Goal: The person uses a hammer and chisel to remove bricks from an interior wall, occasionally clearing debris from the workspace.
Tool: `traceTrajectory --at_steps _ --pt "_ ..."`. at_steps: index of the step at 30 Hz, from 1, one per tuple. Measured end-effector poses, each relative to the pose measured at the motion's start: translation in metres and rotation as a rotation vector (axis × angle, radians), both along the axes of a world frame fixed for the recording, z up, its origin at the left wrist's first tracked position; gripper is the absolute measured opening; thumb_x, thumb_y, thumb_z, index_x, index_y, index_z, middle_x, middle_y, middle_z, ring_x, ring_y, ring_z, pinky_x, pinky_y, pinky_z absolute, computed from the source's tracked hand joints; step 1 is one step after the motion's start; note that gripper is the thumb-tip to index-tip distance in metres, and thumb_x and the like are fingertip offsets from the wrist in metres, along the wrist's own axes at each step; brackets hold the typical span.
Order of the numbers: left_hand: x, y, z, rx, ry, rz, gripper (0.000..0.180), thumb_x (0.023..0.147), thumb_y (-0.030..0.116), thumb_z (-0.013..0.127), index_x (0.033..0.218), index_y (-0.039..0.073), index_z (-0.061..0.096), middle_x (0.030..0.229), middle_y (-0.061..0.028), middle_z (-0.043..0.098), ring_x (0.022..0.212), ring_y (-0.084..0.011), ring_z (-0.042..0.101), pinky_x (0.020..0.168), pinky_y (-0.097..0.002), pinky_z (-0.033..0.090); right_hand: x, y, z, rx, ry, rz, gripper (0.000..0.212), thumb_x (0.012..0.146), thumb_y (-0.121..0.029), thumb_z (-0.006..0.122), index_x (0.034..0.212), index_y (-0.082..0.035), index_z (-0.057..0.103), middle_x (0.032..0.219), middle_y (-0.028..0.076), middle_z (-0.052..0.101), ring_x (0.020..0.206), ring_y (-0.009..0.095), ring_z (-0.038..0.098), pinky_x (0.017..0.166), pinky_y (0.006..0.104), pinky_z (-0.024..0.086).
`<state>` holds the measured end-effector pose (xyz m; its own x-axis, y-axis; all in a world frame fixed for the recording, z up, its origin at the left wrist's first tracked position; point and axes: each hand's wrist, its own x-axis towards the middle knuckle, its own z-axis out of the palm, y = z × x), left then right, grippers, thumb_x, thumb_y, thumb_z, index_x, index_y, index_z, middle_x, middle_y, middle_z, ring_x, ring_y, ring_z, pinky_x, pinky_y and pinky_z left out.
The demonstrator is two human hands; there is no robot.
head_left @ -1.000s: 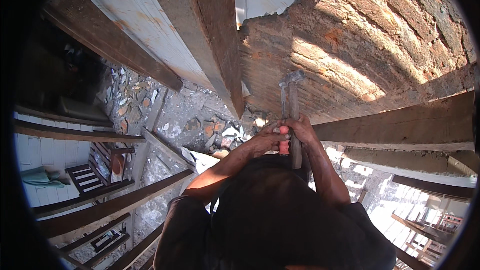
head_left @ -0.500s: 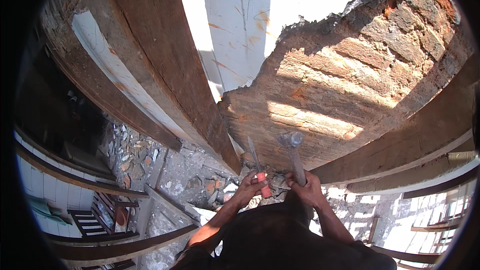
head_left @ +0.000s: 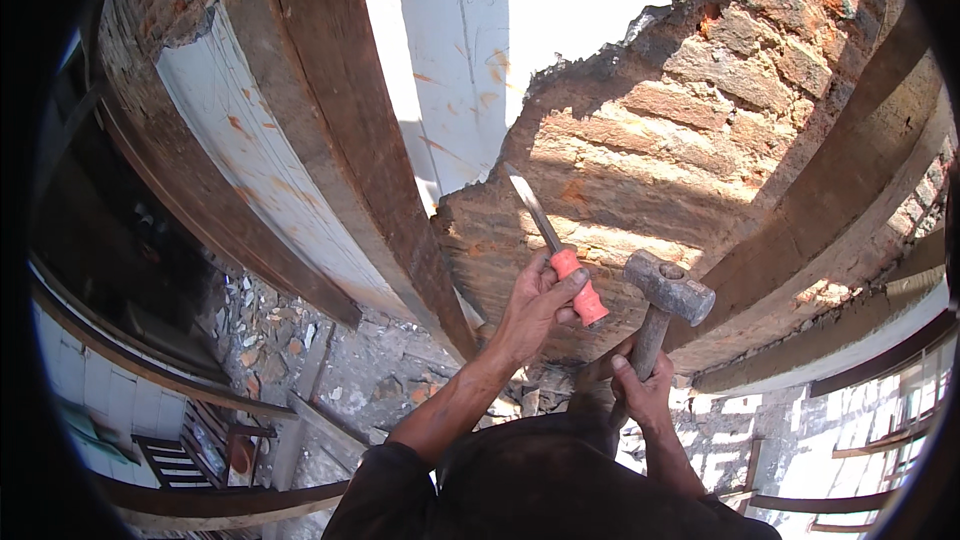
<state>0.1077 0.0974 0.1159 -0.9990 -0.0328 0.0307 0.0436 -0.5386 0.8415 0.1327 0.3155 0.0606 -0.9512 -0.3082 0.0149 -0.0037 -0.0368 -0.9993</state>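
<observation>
Left hand: this left hand (head_left: 540, 305) has a red-handled chisel (head_left: 553, 238), thumb across the grip and fingers curled round behind, so pretty much closed on it.
Chisel: tilted, blade up, tip lined up with the ragged lower edge of the white plaster (head_left: 458, 70). Can't tell from up here if it's touching the wall or just in front of it.
Right hand: the right hand (head_left: 650, 392) is wrapped round the handle of a hammer (head_left: 666, 286), thumb along the wood, no real gap.
Hammer: head up, in front of the lower part of the bare brick (head_left: 690, 120), just right of the chisel's red grip and well apart from the tip.
Timber: brown post (head_left: 345, 150) running down the plaster's left edge, broken rubble (head_left: 275, 325) on the floor past its lower end.
Knuckle risk: left thumb and fingers sit right round that short grip, so imo an off-centre hit would catch them. No gloves on either hand.
Slip risk: a shallow blade angle could skid the tip along the brick.
Falling bits: plaster edge looks crumbly, so a hard knock might drop chunks onto bare forearms.
Footing: debris down there could roll underfoot if anyone steps back.
</observation>
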Motion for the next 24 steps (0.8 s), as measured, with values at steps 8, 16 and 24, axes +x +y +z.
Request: traceTrajectory --at_steps 8,16,24 --pt "-0.017 0.01 0.037 0.059 0.055 0.133 0.054 0.098 0.022 0.06 0.139 0.0 0.034 0.123 -0.0167 0.058 0.092 -0.0207 0.067 0.074 -0.0358 0.062 0.003 0.025 0.018 -0.06 0.074 0.056 0.02 0.09 -0.015 0.068 0.095 -0.005 0.052 0.068 0.0 0.054 0.057 0.006 0.051 0.051 0.0235 0.042" --pt "-0.036 0.034 0.058 0.189 0.127 0.139 0.055 0.1 0.022 0.055 0.141 -0.006 0.031 0.139 -0.0214 0.046 0.112 -0.0276 0.062 0.087 -0.0358 0.06 -0.012 0.079 0.032 0.098 0.242 0.144 0.022 0.088 -0.018 0.07 0.093 -0.004 0.053 0.068 0.001 0.055 0.058 0.008 0.053 0.052 0.0267 0.044" --pt "-0.053 0.054 0.075 0.32 0.162 0.295 0.041 0.099 0.023 0.058 0.124 -0.006 0.044 0.124 -0.0202 0.055 0.102 -0.024 0.067 0.084 -0.0319 0.062 -0.027 0.094 0.068 -0.067 0.371 0.185 0.021 0.09 -0.015 0.067 0.089 -0.005 0.049 0.063 0.002 0.052 0.049 0.009 0.049 0.043 0.0259 0.04"
